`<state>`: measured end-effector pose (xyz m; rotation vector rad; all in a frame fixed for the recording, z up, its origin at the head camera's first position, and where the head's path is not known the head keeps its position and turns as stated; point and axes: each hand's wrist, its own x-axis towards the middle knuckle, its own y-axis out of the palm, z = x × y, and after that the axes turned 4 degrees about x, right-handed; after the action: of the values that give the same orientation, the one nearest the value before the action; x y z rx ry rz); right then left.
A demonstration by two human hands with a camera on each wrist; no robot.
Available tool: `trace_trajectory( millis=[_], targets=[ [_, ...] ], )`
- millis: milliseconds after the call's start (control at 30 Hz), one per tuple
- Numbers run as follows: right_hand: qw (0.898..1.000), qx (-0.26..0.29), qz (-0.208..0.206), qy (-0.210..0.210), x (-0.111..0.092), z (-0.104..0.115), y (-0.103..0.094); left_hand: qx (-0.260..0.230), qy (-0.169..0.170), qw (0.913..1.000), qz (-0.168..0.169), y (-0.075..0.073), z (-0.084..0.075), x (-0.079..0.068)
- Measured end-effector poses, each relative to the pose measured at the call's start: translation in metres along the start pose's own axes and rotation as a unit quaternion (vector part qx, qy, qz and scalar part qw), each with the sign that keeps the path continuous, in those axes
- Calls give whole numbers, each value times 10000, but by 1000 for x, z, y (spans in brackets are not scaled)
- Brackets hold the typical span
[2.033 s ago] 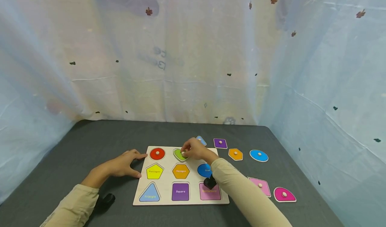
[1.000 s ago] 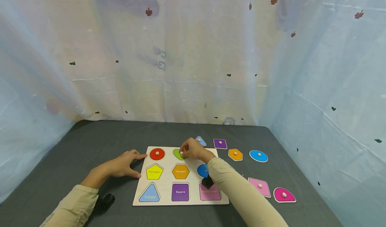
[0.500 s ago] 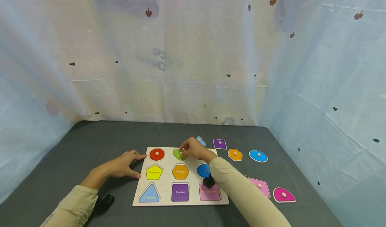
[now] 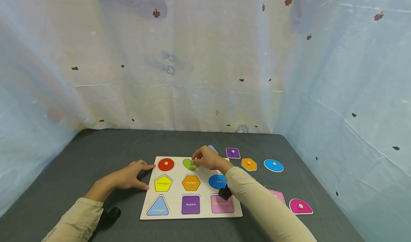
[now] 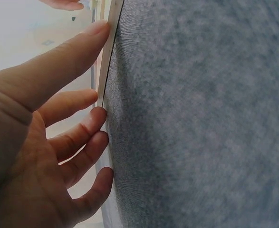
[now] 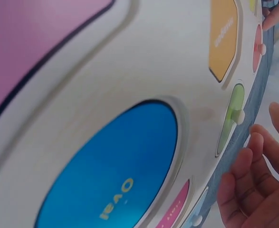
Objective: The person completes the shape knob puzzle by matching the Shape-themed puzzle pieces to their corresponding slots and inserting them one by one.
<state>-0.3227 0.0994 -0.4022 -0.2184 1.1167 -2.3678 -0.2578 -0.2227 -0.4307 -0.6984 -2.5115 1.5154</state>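
A light wooden shape-puzzle board (image 4: 174,199) lies on the dark table. In its top row sit a red circle piece (image 4: 166,164) and a green heart-like piece (image 4: 189,165), each with a knob. My right hand (image 4: 208,158) hovers just beyond the green piece; in the right wrist view its bent fingers stand apart from the green piece's knob (image 6: 237,116), holding nothing. My left hand (image 4: 130,176) rests at the board's left side, thumb and forefinger spread along it. In the left wrist view, the thumb (image 5: 97,28) touches the board's edge (image 5: 111,42).
Right of the board lie knobbed pieces: a purple square (image 4: 232,152), an orange hexagon (image 4: 249,164), a blue oval (image 4: 273,165), a pink rectangle (image 4: 278,196) and a magenta semicircle (image 4: 300,206). A light blue triangle (image 4: 213,149) is partly behind the right hand. Patterned curtains surround the table.
The green piece, tilted and pinched by its knob earlier, now lies in its recess. The right hand's fingers have come off the knob. The left hand stays at the board's edge.
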Motion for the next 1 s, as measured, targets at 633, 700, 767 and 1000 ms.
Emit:
trace_trajectory(
  millis=[633,700,767,1000],
  targets=[
    [9996,-83,59,-253,-25,-2,-14,71,-47,9999,57,-3,-4,0],
    [9998,-61,77,-198,-29,-3,-16,64,-49,9999,64,-3,-4,-1],
    [9998,-23,95,-189,-32,-4,-17,58,-55,9999,65,-3,-3,-1],
    [9986,-131,67,-501,-44,-13,-22,0,-52,10000,82,-2,-2,1]
  ],
)
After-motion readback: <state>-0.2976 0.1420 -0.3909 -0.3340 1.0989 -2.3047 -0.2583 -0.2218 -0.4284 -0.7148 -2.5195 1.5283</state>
